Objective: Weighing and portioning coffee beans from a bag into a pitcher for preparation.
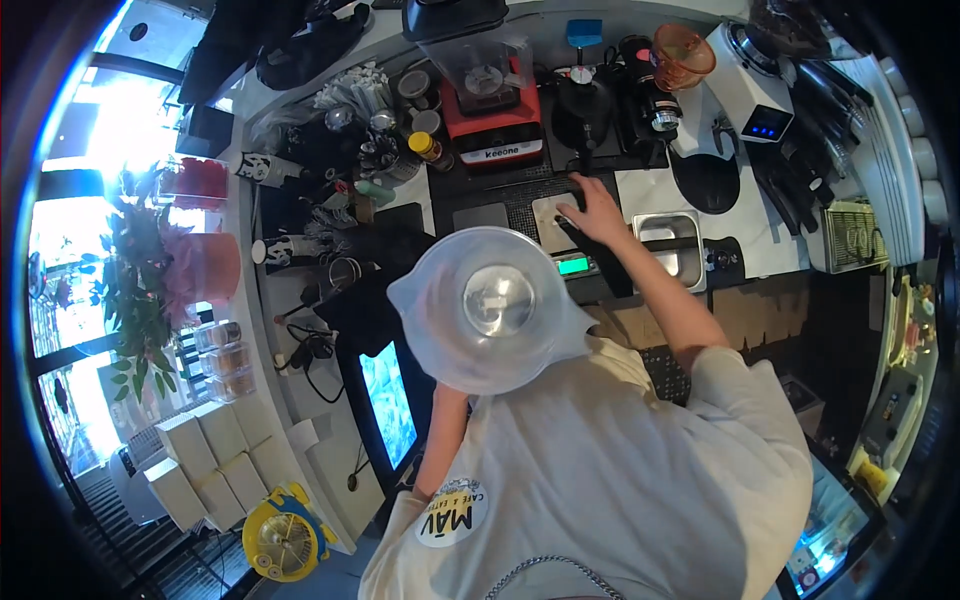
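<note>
A large translucent plastic jug, pointed at both sides of its rim, is held up in front of my chest. My left forearm runs up to it, and the jug hides most of that hand. My right hand reaches over a flat scale with a lit green display, thumb and fingers apart, close to the scale's pale plate. A long black piece, perhaps cloth, lies under my right wrist; whether the hand touches it I cannot tell.
A red blender stands at the back, beside a black grinder-like device and an orange glass dripper. Right of the scale is a steel tray. Bundled utensils and a screen are on the left.
</note>
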Demonstrator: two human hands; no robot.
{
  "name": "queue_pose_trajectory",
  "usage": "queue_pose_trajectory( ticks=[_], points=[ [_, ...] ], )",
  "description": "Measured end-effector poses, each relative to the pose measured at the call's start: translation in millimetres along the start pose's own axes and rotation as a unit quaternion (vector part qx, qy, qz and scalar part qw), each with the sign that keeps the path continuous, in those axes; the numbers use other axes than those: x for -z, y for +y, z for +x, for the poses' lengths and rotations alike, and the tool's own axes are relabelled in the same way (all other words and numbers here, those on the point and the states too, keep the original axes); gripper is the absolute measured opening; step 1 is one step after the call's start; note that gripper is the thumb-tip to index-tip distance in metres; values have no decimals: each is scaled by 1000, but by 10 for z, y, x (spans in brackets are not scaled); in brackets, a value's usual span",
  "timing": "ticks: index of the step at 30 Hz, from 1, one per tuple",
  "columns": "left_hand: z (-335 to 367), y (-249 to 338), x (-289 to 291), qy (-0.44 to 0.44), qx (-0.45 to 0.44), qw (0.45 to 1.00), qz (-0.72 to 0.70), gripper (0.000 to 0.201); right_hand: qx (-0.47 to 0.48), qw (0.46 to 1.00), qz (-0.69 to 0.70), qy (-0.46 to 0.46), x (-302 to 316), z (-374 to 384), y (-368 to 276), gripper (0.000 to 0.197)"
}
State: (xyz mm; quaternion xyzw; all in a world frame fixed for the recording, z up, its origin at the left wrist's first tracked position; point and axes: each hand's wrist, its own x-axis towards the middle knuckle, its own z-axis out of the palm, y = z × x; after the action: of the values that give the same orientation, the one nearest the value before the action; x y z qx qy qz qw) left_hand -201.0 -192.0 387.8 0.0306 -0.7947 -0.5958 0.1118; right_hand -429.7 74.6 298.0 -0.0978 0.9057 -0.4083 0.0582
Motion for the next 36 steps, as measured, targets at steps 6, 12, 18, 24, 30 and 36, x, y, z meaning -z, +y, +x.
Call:
queue_pose_trajectory(
  ticks=[6,12,18,24,30,36],
  points=[
    [493,-284,-672,-56,4,998,-10,74,-105,973,121,163,-486,-1207,160,68],
    [1007,-443,-1120,-71,-180,976,99,67,-135,984,-3,116,-637,-1633,328,82],
    [1184,-653,-1427,-114,-82,987,80,64,-178,982,-42,56,-712,-1540,468,82],
    [1138,-940,-1540,-118,-22,992,50,59,-154,984,-49,74,-752,-1407,389,75],
    [1168,-955,-1559,-69,-86,992,59,58,-142,987,-45,58,-677,-1383,370,70],
    [1293,-908,-1445,-109,-228,953,165,76,-124,989,-43,69,-622,-1388,286,70]
  ],
)
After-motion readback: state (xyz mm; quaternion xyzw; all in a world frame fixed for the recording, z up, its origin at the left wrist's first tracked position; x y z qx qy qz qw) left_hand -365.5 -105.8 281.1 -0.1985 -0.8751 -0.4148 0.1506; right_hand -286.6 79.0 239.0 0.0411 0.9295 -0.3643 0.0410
